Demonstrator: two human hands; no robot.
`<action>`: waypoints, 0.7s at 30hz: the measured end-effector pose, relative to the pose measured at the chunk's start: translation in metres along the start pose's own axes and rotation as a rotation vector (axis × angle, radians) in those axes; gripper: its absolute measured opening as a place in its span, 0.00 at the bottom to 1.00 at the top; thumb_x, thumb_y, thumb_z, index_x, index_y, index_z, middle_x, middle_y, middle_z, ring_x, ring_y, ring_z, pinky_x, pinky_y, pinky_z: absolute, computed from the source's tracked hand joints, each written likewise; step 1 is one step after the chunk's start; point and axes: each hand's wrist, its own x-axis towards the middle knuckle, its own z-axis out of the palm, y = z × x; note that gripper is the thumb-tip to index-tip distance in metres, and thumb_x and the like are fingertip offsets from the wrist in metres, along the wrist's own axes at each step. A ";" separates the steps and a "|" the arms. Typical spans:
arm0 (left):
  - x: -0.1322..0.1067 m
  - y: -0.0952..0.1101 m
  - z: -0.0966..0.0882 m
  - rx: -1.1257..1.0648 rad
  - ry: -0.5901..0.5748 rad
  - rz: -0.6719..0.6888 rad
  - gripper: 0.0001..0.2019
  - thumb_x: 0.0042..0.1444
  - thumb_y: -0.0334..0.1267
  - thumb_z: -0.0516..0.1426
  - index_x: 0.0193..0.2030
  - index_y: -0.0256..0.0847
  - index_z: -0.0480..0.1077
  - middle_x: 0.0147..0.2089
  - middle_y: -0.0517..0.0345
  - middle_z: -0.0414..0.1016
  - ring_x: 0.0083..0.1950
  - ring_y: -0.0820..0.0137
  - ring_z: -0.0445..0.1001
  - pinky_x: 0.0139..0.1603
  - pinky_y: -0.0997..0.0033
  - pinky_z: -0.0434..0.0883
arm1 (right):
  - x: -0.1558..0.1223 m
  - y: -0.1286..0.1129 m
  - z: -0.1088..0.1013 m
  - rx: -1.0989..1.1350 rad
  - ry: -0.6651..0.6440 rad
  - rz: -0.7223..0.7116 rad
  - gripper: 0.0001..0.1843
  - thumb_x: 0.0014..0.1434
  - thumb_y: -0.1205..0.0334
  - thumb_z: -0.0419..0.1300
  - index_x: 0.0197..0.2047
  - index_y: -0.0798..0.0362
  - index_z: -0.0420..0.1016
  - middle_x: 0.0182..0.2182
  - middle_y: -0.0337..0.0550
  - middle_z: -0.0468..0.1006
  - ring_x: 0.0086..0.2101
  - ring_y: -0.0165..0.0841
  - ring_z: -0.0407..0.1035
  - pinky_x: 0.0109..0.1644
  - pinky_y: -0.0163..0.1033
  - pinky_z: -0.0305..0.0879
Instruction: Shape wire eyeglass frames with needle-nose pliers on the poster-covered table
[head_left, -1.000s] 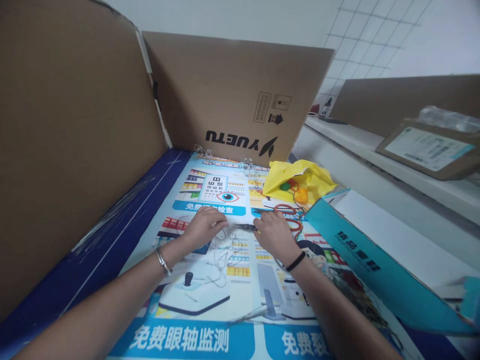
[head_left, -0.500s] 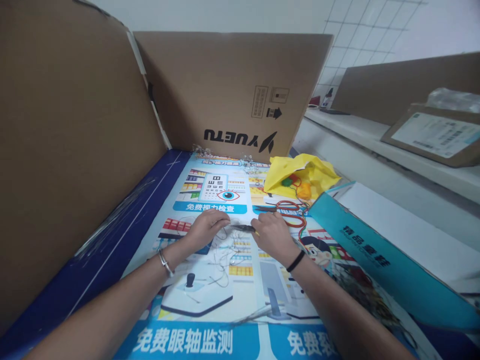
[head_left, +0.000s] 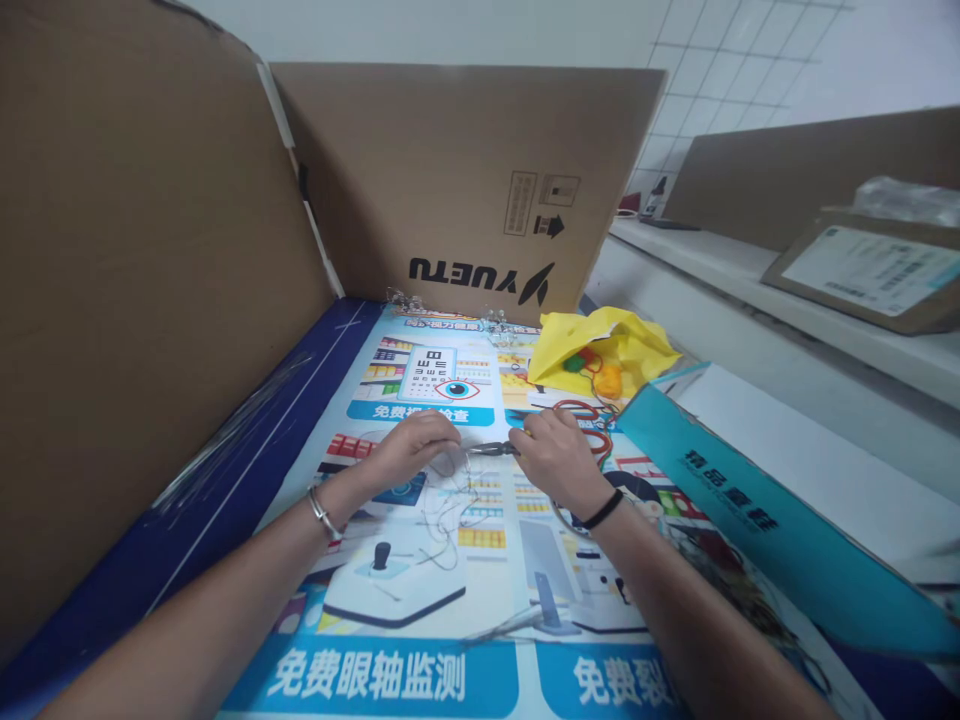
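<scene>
My right hand [head_left: 561, 462] is closed around a pair of pliers [head_left: 491, 449], whose dark, narrow jaws point left. The handles are mostly hidden in my palm. Just left of the jaw tips, my left hand [head_left: 418, 444] pinches thin wire [head_left: 442, 500] between thumb and fingertips. That wire hangs in loose loops over the printed sheet [head_left: 420, 660] below. Red-handled scissors [head_left: 576, 408] lie just behind my right hand, which partly covers them.
A yellow bag [head_left: 559, 345] with green and orange yarn lies behind the scissors. To the right stands a teal box [head_left: 720, 490]. Straight wires [head_left: 232, 430] lie at the left. Cardboard panels [head_left: 450, 160] stand upright at the back and left.
My right hand and the pliers have shifted slightly right and upward, now covering more of the scissors. My left hand has stayed nearly in place, with its pinch kept.
</scene>
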 end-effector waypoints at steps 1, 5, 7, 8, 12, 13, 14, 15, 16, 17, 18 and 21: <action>0.000 0.002 -0.002 -0.019 -0.015 0.005 0.11 0.61 0.39 0.50 0.35 0.38 0.71 0.35 0.54 0.75 0.40 0.68 0.70 0.45 0.67 0.65 | 0.000 0.001 0.000 0.006 0.006 -0.012 0.05 0.56 0.66 0.54 0.30 0.52 0.71 0.28 0.44 0.67 0.33 0.36 0.56 0.40 0.43 0.44; 0.001 0.007 -0.012 -0.133 -0.127 0.007 0.13 0.61 0.41 0.50 0.33 0.38 0.71 0.34 0.53 0.74 0.40 0.69 0.70 0.45 0.67 0.66 | 0.001 0.000 -0.003 0.061 0.019 -0.076 0.06 0.56 0.66 0.54 0.29 0.52 0.70 0.27 0.43 0.67 0.32 0.34 0.55 0.40 0.42 0.44; 0.001 0.008 -0.016 -0.198 -0.182 -0.007 0.13 0.61 0.42 0.50 0.33 0.38 0.71 0.34 0.54 0.74 0.39 0.69 0.70 0.44 0.68 0.66 | 0.001 -0.001 -0.004 0.085 0.028 -0.095 0.07 0.56 0.67 0.53 0.29 0.52 0.71 0.27 0.42 0.66 0.32 0.34 0.54 0.40 0.41 0.44; 0.000 0.009 -0.018 -0.226 -0.202 -0.018 0.13 0.60 0.42 0.50 0.33 0.38 0.71 0.34 0.54 0.73 0.39 0.69 0.71 0.44 0.69 0.66 | 0.002 -0.002 -0.005 0.095 0.033 -0.103 0.07 0.56 0.67 0.53 0.29 0.52 0.70 0.27 0.42 0.67 0.32 0.34 0.54 0.40 0.41 0.45; -0.001 0.015 -0.022 -0.313 -0.252 -0.059 0.12 0.60 0.42 0.51 0.33 0.38 0.72 0.35 0.54 0.73 0.39 0.70 0.71 0.43 0.70 0.67 | 0.002 -0.003 -0.007 0.130 0.044 -0.125 0.06 0.55 0.67 0.54 0.29 0.52 0.71 0.27 0.42 0.67 0.33 0.34 0.55 0.40 0.40 0.45; -0.002 0.016 -0.023 -0.330 -0.260 -0.070 0.12 0.60 0.43 0.51 0.33 0.38 0.72 0.35 0.54 0.73 0.38 0.71 0.71 0.43 0.70 0.67 | 0.002 -0.004 -0.007 0.138 0.045 -0.132 0.05 0.55 0.67 0.54 0.30 0.52 0.71 0.27 0.42 0.67 0.33 0.33 0.55 0.40 0.40 0.45; -0.002 0.018 -0.023 -0.348 -0.266 -0.083 0.12 0.59 0.43 0.52 0.33 0.38 0.72 0.35 0.55 0.74 0.38 0.71 0.70 0.43 0.70 0.67 | 0.002 -0.004 -0.007 0.146 0.045 -0.141 0.05 0.55 0.67 0.54 0.30 0.52 0.71 0.27 0.42 0.67 0.33 0.33 0.55 0.40 0.40 0.45; -0.002 0.019 -0.023 -0.366 -0.268 -0.097 0.12 0.59 0.43 0.52 0.33 0.39 0.72 0.35 0.55 0.74 0.38 0.71 0.70 0.43 0.70 0.67 | 0.002 -0.005 -0.007 0.155 0.047 -0.152 0.05 0.55 0.67 0.54 0.29 0.52 0.71 0.27 0.42 0.67 0.33 0.33 0.55 0.40 0.40 0.45; -0.002 0.020 -0.024 -0.386 -0.272 -0.109 0.12 0.58 0.43 0.53 0.33 0.39 0.73 0.34 0.55 0.74 0.37 0.71 0.70 0.43 0.69 0.67 | 0.002 -0.005 -0.007 0.165 0.051 -0.165 0.06 0.55 0.68 0.54 0.29 0.52 0.71 0.27 0.41 0.67 0.32 0.33 0.55 0.40 0.40 0.45; -0.002 0.020 -0.024 -0.408 -0.275 -0.116 0.12 0.58 0.43 0.53 0.33 0.39 0.73 0.34 0.55 0.74 0.37 0.71 0.70 0.42 0.69 0.67 | 0.002 -0.006 -0.007 0.175 0.056 -0.179 0.06 0.55 0.68 0.54 0.29 0.52 0.71 0.26 0.41 0.67 0.32 0.33 0.55 0.40 0.40 0.45; -0.002 0.020 -0.024 -0.431 -0.281 -0.121 0.11 0.58 0.43 0.54 0.33 0.39 0.73 0.34 0.55 0.74 0.37 0.71 0.71 0.42 0.69 0.67 | 0.002 -0.006 -0.007 0.185 0.061 -0.191 0.06 0.55 0.68 0.54 0.29 0.52 0.71 0.26 0.41 0.67 0.32 0.33 0.55 0.40 0.40 0.45; -0.003 0.020 -0.024 -0.491 -0.299 -0.128 0.10 0.57 0.42 0.55 0.33 0.40 0.74 0.35 0.55 0.74 0.37 0.71 0.71 0.42 0.69 0.67 | 0.002 -0.008 -0.007 0.211 0.086 -0.218 0.06 0.55 0.68 0.53 0.29 0.52 0.70 0.26 0.40 0.67 0.32 0.32 0.55 0.39 0.40 0.46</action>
